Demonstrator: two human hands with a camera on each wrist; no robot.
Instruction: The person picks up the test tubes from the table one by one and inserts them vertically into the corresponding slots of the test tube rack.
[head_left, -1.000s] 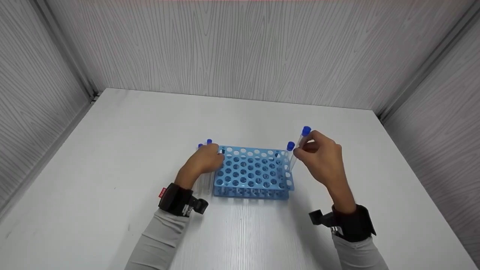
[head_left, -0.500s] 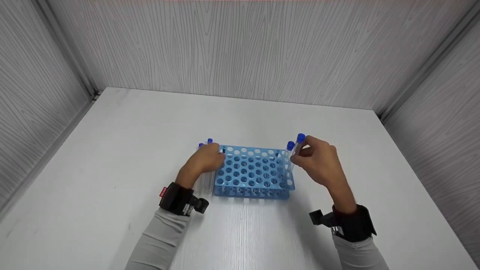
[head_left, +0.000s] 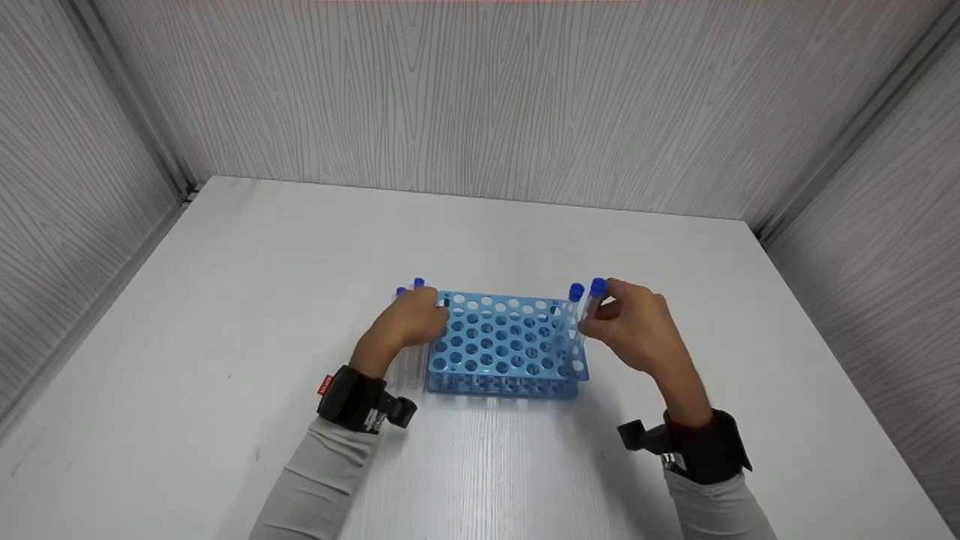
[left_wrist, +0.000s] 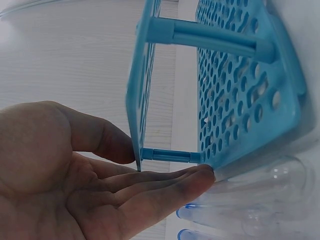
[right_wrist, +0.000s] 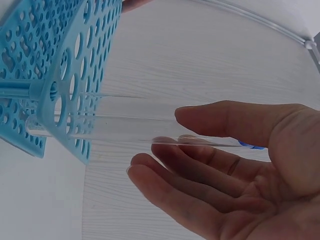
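Note:
A light-blue test tube rack stands on the white table. My left hand grips its left end; in the left wrist view the thumb touches the upper plate's edge and the fingers lie along the side. At the rack's right end, my right hand pinches a clear blue-capped test tube between thumb and fingers. This tube passes through the rack's upper plate in the right wrist view, slightly tilted. Another blue-capped tube stands in the rack just left of it.
Blue-capped tubes lie on the table along the rack's left side, partly hidden by my left hand. Grey wood-grain panels enclose the table at the back and both sides.
My right hand has moved down and left, lowering the pinched tube at the rack's right end and bringing it more upright. The neighbouring tube has shifted slightly left. My left hand stays put.

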